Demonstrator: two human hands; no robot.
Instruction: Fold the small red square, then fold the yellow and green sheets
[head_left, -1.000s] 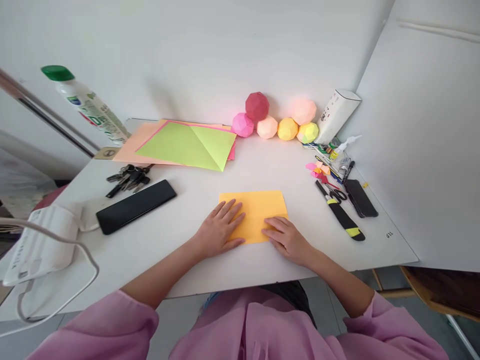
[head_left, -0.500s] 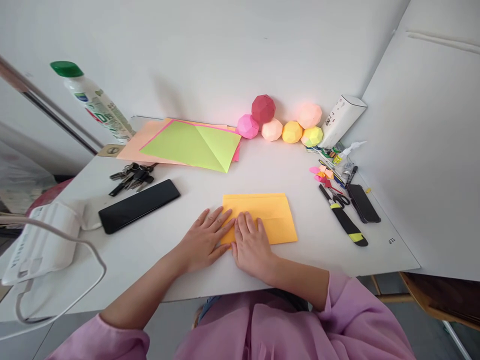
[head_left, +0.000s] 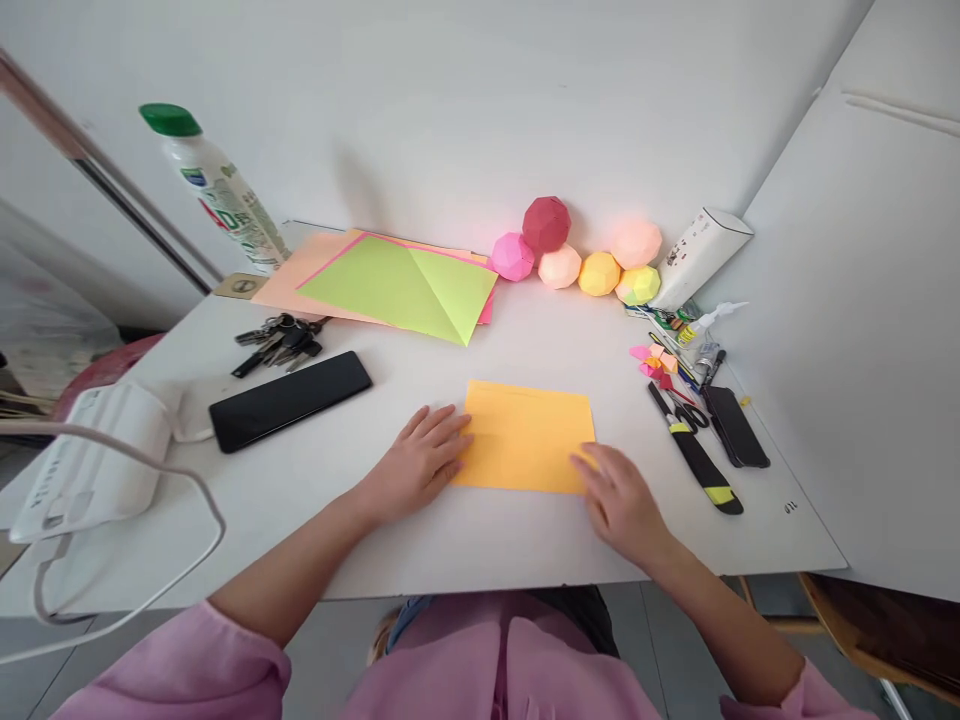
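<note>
Matt orange paper, smooth-looking.

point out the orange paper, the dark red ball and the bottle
Orange paper (head_left: 525,440), head view: middle of its upper face.
Dark red ball (head_left: 547,224), head view: centre of its faceted front.
Bottle (head_left: 227,204), head view: middle of its body.

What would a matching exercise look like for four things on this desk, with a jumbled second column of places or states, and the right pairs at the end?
Column one
1. Orange paper
2. Keys
3. Bottle
4. Red ball

Column two
A. Stacked above a pink ball
B. Between the left hand and the right hand
C. Topped by a green cap
D. Just beyond a long black slab

Right pairs: 1-B, 2-D, 3-C, 4-A
</note>
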